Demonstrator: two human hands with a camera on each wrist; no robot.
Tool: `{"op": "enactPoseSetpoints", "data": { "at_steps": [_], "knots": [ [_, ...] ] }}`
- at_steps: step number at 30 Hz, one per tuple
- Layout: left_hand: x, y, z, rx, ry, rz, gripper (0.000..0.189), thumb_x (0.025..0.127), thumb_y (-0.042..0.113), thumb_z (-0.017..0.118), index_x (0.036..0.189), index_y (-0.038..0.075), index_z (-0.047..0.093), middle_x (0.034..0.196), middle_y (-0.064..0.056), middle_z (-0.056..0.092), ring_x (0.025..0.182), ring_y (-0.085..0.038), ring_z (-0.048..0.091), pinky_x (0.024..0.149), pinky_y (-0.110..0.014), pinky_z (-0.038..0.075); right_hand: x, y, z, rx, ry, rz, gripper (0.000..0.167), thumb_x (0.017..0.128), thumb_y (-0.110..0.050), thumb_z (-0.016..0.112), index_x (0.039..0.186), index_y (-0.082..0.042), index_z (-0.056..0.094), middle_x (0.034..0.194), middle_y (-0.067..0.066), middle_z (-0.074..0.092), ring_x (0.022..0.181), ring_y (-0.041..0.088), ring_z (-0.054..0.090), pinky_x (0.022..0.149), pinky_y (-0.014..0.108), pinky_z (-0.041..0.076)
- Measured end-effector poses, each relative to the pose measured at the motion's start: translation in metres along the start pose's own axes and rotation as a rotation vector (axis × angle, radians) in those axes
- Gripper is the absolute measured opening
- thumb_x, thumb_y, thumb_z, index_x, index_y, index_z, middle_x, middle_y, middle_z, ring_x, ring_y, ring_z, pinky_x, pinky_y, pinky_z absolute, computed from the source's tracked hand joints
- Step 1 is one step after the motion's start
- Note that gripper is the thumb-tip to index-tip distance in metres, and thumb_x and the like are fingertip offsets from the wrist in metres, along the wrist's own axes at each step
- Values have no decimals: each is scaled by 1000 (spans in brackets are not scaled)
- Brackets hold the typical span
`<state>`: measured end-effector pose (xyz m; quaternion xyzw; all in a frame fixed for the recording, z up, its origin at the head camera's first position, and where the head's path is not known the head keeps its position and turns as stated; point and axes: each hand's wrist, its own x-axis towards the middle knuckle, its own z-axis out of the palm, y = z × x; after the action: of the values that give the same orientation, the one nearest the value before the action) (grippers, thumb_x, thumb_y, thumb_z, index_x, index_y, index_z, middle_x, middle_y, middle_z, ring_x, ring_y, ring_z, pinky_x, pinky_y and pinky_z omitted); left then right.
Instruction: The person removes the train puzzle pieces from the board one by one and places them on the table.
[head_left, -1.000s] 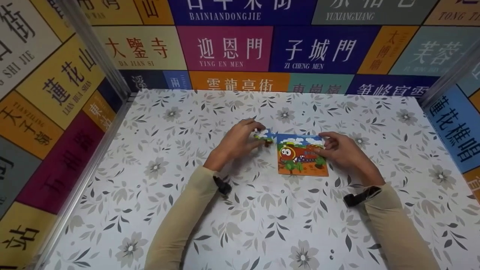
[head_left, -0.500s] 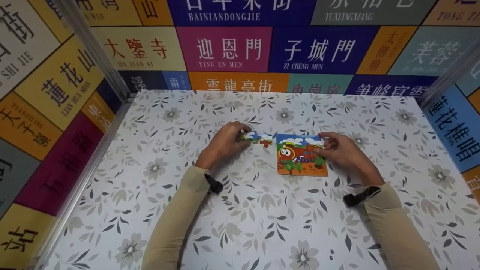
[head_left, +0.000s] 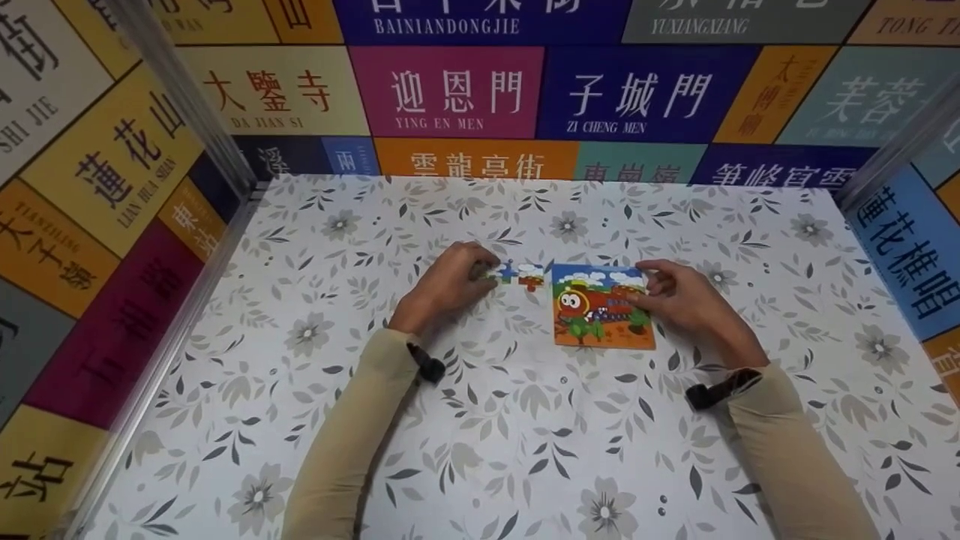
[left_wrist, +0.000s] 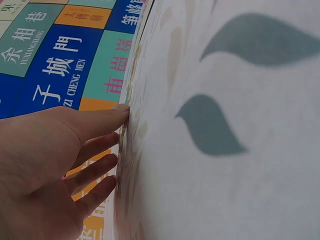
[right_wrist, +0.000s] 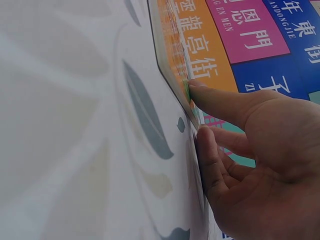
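On the table, a square train picture board [head_left: 602, 319] shows a smiling red engine under a blue sky. My right hand [head_left: 684, 301] holds its right side, thumb over the picture and a finger at the upper corner. In the right wrist view that hand's thumb presses the board's edge [right_wrist: 172, 60]. Left of the board lie a puzzle piece [head_left: 531, 274] with cloud and red, and another puzzle piece [head_left: 507, 271] close beside it. My left hand [head_left: 444, 279] pinches this leftmost piece between thumb and fingertips, partly hiding it. In the left wrist view, the left hand's fingers [left_wrist: 95, 185] meet the table.
The table [head_left: 525, 450] has a white cover printed with grey leaves and flowers. Panels [head_left: 450, 94] with coloured blocks and large characters stand along the back and both sides.
My left hand has drawn back to the left, uncovering the right piece, and the other piece has shifted slightly beside it. My right hand and the board have stayed in place.
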<state>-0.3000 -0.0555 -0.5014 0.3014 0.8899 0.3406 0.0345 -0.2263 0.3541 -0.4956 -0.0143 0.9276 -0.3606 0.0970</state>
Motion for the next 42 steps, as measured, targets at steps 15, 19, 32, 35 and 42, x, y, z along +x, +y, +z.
{"op": "enactPoseSetpoints", "data": {
  "at_steps": [15, 19, 32, 35, 42],
  "knots": [
    [2, 1, -1, -45, -33, -6, 36, 100, 11, 77, 135, 4, 74, 129, -14, 72, 123, -29, 65, 109, -45, 52, 0, 1, -2, 11, -25, 5, 73, 100, -47, 78, 160, -13, 52, 120, 11, 67, 111, 25, 64, 92, 34, 52],
    [3, 6, -2, -18, -37, -18, 39, 99, 10, 76, 137, 4, 72, 132, -14, 71, 128, -30, 63, 112, -45, 50, 1, 1, -2, 2, -12, -12, 73, 100, -46, 79, 159, -11, 53, 120, 13, 67, 111, 25, 64, 93, 34, 51],
    [14, 41, 12, 90, -66, 43, 47, 98, 15, 78, 144, 11, 68, 147, -8, 66, 143, -27, 55, 122, -41, 45, 0, 0, -3, 6, -14, -15, 72, 100, -44, 79, 159, -10, 53, 121, 14, 65, 111, 26, 63, 91, 29, 52],
    [19, 49, 21, 79, -69, 73, 44, 100, 19, 78, 142, 9, 69, 143, -8, 68, 140, -26, 58, 120, -40, 47, -1, 0, -1, 18, -14, -10, 72, 101, -45, 78, 159, -12, 53, 120, 12, 65, 111, 25, 63, 91, 31, 53],
    [31, 66, 40, 68, -96, 111, 41, 102, 13, 72, 142, 4, 69, 139, -11, 70, 133, -26, 64, 116, -38, 51, -1, 2, -2, 20, -18, 16, 73, 100, -47, 78, 160, -16, 52, 119, 10, 64, 109, 24, 62, 86, 29, 52]
  ]
}}
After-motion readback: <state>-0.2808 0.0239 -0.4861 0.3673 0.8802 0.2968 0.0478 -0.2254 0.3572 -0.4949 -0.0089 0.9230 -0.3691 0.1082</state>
